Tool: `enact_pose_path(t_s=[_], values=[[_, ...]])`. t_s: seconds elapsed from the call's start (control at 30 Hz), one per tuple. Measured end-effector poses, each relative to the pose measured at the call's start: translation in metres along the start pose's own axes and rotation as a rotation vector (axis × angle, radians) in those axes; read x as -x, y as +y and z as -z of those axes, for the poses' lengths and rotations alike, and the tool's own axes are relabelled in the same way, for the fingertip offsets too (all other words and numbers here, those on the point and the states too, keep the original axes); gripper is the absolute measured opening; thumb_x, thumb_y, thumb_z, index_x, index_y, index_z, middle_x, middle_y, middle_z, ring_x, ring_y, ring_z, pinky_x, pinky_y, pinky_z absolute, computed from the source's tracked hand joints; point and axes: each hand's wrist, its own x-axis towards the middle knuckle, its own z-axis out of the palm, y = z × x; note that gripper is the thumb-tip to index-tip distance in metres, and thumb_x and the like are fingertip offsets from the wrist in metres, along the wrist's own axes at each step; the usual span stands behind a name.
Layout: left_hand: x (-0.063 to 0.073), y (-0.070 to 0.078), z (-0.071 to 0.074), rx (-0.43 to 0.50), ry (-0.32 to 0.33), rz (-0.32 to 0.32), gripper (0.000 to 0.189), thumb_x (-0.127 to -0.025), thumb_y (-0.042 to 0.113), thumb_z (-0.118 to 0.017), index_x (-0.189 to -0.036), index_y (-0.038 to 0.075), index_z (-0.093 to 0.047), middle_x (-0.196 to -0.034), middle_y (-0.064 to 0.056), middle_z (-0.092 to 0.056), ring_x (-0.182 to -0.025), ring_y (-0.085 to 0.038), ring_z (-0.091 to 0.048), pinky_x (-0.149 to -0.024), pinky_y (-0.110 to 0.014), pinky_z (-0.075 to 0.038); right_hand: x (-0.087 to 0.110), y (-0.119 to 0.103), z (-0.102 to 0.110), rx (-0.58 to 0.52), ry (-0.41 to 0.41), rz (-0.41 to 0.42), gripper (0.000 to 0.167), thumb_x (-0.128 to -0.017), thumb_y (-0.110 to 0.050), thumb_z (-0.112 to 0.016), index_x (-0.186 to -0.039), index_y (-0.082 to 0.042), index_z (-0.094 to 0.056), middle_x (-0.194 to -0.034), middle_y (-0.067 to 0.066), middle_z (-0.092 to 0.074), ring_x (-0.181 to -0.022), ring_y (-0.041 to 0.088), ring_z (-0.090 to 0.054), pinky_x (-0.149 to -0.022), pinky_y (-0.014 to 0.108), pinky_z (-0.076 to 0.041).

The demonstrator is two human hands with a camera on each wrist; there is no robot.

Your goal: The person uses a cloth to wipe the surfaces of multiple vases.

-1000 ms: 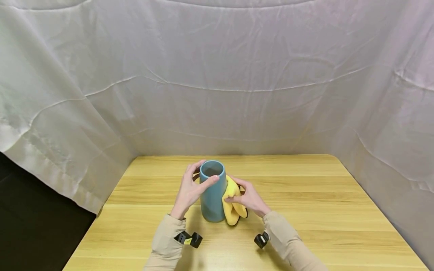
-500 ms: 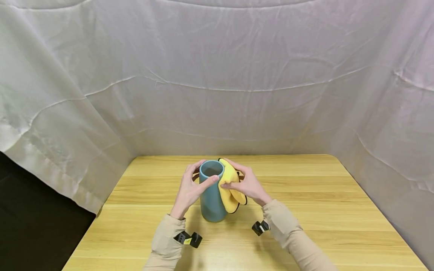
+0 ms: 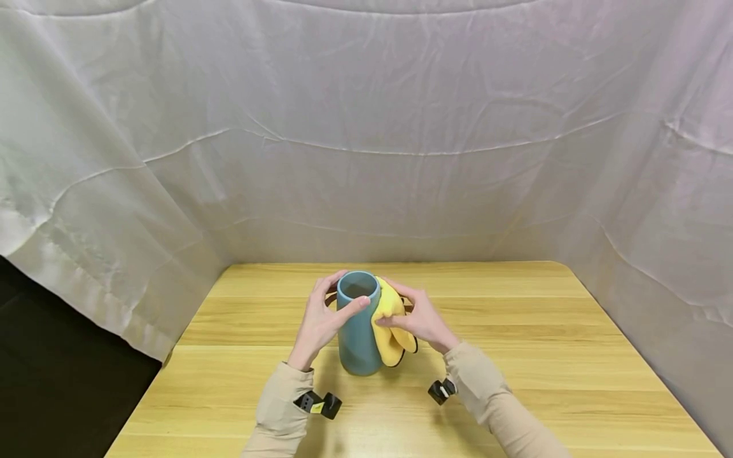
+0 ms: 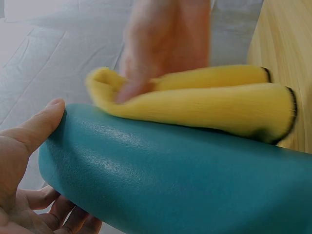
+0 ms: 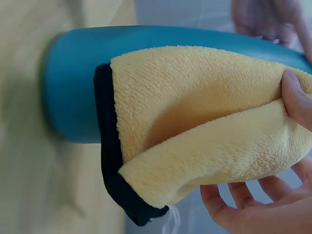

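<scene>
A tall blue-green vase (image 3: 356, 343) stands upright on the wooden table, its round mouth facing up. My left hand (image 3: 321, 321) grips it near the top from the left, thumb on the near side and fingers behind. Against the vase's right side lies a folded yellow cloth (image 3: 386, 343) with dark edging. My right hand (image 3: 420, 321) holds this cloth, pinching it between the thumb and fingers. In the right wrist view the cloth (image 5: 195, 107) covers part of the vase (image 5: 73, 87). The left wrist view shows the cloth (image 4: 195, 105) along the vase wall (image 4: 170, 175).
The wooden table (image 3: 544, 343) spreads out around the vase. A pale grey curtain (image 3: 366, 191) hangs behind it and at both sides. Black cameras (image 3: 331, 406) are strapped to both wrists. A dark area (image 3: 57, 369) lies beyond the table's left edge.
My right hand and the cloth moved up along the vase's right side, then came partway back down. The left hand and the vase stayed in place.
</scene>
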Motion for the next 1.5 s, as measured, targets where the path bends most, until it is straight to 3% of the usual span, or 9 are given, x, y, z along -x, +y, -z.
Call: enact_pose_path(t_s=[0.23, 0.57, 1.17, 1.33, 1.5], values=[[-0.001, 0.0, 0.0, 0.006, -0.003, -0.003, 0.067, -0.083, 0.023, -0.083, -0.142, 0.008, -0.054, -0.132, -0.013, -0.053, -0.124, -0.028, -0.051, -0.115, -0.052, -0.041, 0.011, 0.032, -0.006, -0.003, -0.034, -0.098, 0.079, -0.079, -0.012, -0.085, -0.149, -0.018, -0.05, -0.149, 0.012, -0.056, -0.119, 0.025, -0.063, -0.092, 0.033, -0.058], [0.0, 0.0, 0.001, 0.005, -0.005, 0.0, 0.066, -0.083, 0.023, -0.083, -0.142, 0.009, -0.054, -0.132, -0.013, -0.053, -0.124, -0.028, -0.051, -0.115, -0.052, -0.041, 0.013, 0.047, -0.009, 0.001, -0.054, -0.103, 0.079, -0.08, -0.011, -0.085, -0.15, -0.016, -0.049, -0.147, 0.017, -0.056, -0.109, 0.021, -0.063, -0.085, 0.029, -0.059], [0.0, -0.001, 0.0, 0.007, -0.006, 0.001, 0.065, -0.083, 0.023, -0.083, -0.141, 0.011, -0.055, -0.132, -0.012, -0.053, -0.124, -0.027, -0.051, -0.114, -0.052, -0.042, 0.013, 0.044, -0.008, -0.023, -0.044, -0.098, 0.08, -0.078, -0.01, -0.085, -0.149, -0.019, -0.05, -0.147, 0.012, -0.057, -0.115, 0.022, -0.063, -0.088, 0.03, -0.058], [0.0, 0.0, -0.001, 0.007, -0.004, 0.002, 0.065, -0.082, 0.022, -0.083, -0.141, 0.011, -0.056, -0.132, -0.012, -0.053, -0.124, -0.027, -0.051, -0.114, -0.051, -0.042, 0.01, 0.03, -0.006, -0.036, -0.026, -0.079, 0.077, -0.079, -0.011, -0.085, -0.149, -0.02, -0.051, -0.146, 0.011, -0.059, -0.111, 0.018, -0.063, -0.088, 0.031, -0.058], [-0.001, -0.001, 0.0, 0.002, -0.001, -0.008, 0.065, -0.083, 0.023, -0.083, -0.141, 0.01, -0.056, -0.132, -0.012, -0.053, -0.123, -0.027, -0.051, -0.113, -0.051, -0.042, 0.001, 0.008, -0.003, -0.044, -0.008, -0.005, 0.076, -0.08, -0.008, -0.083, -0.148, -0.02, -0.052, -0.146, 0.01, -0.058, -0.11, 0.018, -0.064, -0.089, 0.032, -0.059]])
